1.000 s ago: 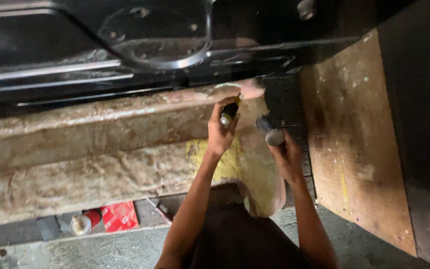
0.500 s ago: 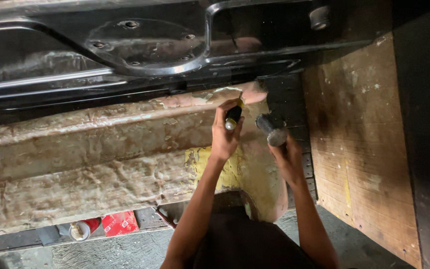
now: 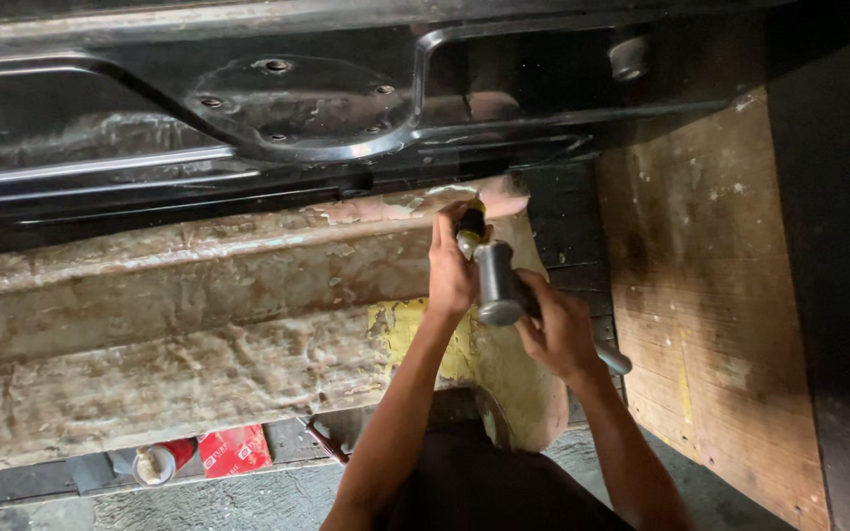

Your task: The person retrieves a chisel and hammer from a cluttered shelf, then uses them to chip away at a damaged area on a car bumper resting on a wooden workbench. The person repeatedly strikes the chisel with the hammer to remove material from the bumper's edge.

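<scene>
- Left hand [image 3: 452, 270] raised, fist closed round a chisel [image 3: 469, 228] set against the worn panel [image 3: 199, 295].
- Right hand [image 3: 558, 329] grips a hammer [image 3: 496, 283], head just beside the chisel's end.
- Chisel tip hidden; hammer handle mostly covered.

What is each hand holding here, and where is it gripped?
The left hand grips a chisel-like tool around its dark handle, tip at the worn panel. The right hand holds a hammer by its handle, just behind the head.
</scene>
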